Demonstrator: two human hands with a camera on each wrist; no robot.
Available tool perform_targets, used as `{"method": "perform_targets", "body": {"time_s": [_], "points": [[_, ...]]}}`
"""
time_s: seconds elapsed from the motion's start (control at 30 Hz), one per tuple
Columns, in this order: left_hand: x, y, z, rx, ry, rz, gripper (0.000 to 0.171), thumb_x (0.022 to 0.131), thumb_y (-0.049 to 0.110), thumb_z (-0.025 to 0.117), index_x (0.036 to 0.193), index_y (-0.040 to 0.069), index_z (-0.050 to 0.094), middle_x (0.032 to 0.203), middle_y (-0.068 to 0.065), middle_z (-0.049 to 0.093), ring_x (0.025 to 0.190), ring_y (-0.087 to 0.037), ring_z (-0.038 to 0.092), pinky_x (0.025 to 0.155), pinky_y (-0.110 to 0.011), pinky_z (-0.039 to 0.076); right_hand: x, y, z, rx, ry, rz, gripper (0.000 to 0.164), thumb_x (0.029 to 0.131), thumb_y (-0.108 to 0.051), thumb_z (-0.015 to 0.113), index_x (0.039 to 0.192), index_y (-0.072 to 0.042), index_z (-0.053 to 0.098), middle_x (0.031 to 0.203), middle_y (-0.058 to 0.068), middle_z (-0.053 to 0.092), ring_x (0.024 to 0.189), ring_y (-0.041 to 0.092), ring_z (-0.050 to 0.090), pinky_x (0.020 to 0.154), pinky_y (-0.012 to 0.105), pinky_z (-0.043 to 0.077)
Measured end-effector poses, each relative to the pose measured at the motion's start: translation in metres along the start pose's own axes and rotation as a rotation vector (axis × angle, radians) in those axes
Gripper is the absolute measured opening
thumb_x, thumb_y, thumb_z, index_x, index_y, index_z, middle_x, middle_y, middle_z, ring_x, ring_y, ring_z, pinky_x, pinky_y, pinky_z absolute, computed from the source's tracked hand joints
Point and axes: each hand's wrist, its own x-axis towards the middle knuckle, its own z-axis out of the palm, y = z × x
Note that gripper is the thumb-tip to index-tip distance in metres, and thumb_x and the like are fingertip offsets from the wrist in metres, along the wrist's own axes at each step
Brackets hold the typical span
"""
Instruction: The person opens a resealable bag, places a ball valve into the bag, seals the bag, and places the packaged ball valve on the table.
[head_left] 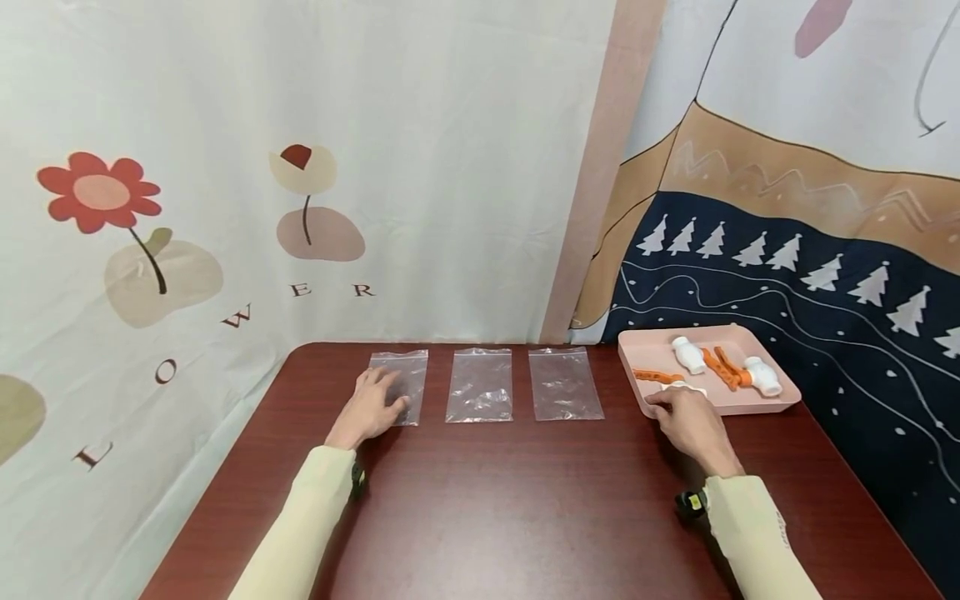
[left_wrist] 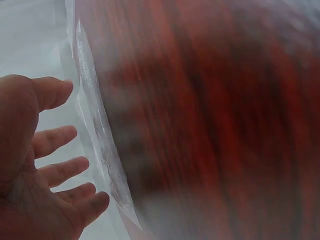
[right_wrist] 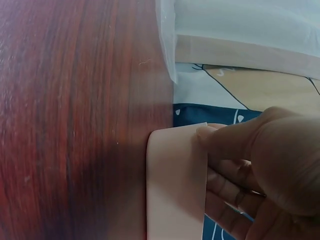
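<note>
My left hand [head_left: 369,408] is over the leftmost clear zip bag [head_left: 412,383], fingers spread and slightly bent. In the left wrist view its fingertips stand beside the edge of the plastic [left_wrist: 102,140]. At the right, my right hand [head_left: 693,425] reaches over the near left corner of a pink tray [head_left: 720,408]. Its thumb touches the tray's rim in the right wrist view, with the other fingers behind the wall. Close to those fingers lie an orange strip [head_left: 652,376] and a partly hidden white piece [head_left: 699,390]. Whether the fingers grip anything is hidden.
Two more clear zip bags, a middle one [head_left: 480,392] and a right one [head_left: 566,387], lie flat along the back of the brown table [head_left: 480,500]. Deeper in the tray are white rounded pieces [head_left: 688,355] and orange strips [head_left: 722,371]. Printed curtains [head_left: 450,167] hang behind the table.
</note>
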Motion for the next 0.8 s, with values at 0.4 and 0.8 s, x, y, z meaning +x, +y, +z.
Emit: {"method": "perform_targets", "body": {"time_s": [0.4,0.8], "points": [[0.0,0.002,0.003,0.05,-0.106,-0.046,0.057,0.101,0.029,0.062,0.15,0.003,0.05,0.161,-0.029,0.034,0.151,-0.05,0.025,0.119,-0.062,0.034,-0.003,-0.005,0.001,0.009,0.038,0.032,0.018,0.094,-0.004,0.065,0.106,-0.003,0.079,0.112,0.02,0.075,0.104,0.039,0.069,0.087,0.058,0.056],[-0.01,0.008,-0.002,0.052,-0.16,-0.048,0.059,0.101,0.028,0.063,0.151,0.001,0.047,0.16,-0.031,0.032,0.15,-0.051,0.025,0.119,-0.063,0.032,-0.005,-0.003,0.005,0.042,0.051,0.076,0.02,0.095,-0.006,0.064,0.11,-0.003,0.078,0.117,0.023,0.073,0.109,0.041,0.066,0.092,0.061,0.054]]}}
